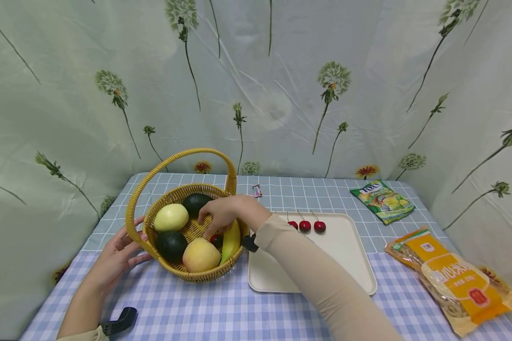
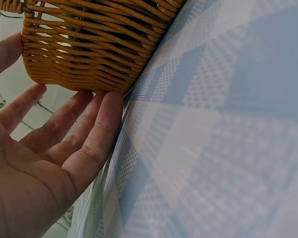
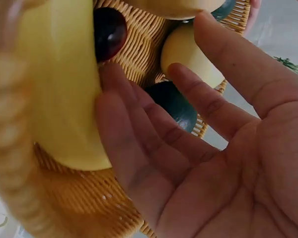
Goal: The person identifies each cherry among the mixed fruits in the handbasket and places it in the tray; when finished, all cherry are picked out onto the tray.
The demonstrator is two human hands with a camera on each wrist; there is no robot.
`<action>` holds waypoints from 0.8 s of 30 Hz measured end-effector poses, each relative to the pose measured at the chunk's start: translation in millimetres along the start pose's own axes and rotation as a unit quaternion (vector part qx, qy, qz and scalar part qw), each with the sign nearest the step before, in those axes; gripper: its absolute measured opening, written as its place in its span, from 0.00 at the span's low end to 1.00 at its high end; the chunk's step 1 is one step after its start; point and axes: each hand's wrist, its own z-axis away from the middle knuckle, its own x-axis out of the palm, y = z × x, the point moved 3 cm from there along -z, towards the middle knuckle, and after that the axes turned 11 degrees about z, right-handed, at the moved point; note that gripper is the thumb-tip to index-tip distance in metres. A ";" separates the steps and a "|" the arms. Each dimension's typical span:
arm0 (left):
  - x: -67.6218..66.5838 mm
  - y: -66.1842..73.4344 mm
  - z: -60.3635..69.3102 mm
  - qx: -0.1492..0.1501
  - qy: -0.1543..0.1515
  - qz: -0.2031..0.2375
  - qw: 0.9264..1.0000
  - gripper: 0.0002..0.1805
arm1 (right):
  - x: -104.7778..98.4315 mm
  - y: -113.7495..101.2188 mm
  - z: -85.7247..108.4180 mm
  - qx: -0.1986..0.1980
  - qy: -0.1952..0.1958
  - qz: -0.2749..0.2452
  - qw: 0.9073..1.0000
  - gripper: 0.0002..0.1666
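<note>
A wicker basket [image 1: 183, 274] with a tall handle stands on the left of the table. Inside are a banana [image 1: 230, 242], a peach [image 1: 201, 255], a pale yellow-green fruit [image 1: 170, 217], two dark green fruits that look like avocados [image 1: 171, 246], and a cherry [image 3: 110, 33]. My right hand [image 1: 225, 212] reaches into the basket with loosely bent fingers, close to the banana and cherry, holding nothing. Against the basket's left side, my left hand [image 2: 54, 144] rests its straight fingertips on the wicker.
Right of the basket lies a cream tray [image 1: 345, 265] with several cherries [image 1: 319, 227], partly covered by my right forearm. A small wrapped candy [image 1: 257, 191] lies behind. Farther right are a green FOX'S bag [image 1: 384, 201] and an orange-yellow food packet [image 1: 456, 279].
</note>
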 end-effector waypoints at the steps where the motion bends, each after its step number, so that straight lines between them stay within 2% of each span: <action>1: 0.0 0.2 -0.1 0.002 -0.001 0.000 1.000 0.38 | 0.3 -0.7 -0.2 0.005 -0.007 -0.013 1.000 0.30; 7: 1.2 0.2 0.7 0.018 -0.008 0.004 1.000 0.36 | 1.6 -4.1 -1.3 0.038 -0.037 -0.066 0.996 0.26; 16: 1.4 -0.6 1.1 0.019 -0.011 0.005 1.000 0.35 | 5.0 -7.2 -7.8 0.056 -0.062 -0.078 0.993 0.23; 24: 1.9 0.8 1.2 0.021 -0.013 0.009 1.000 0.36 | 5.1 -8.5 -14.7 0.039 -0.047 -0.007 0.998 0.19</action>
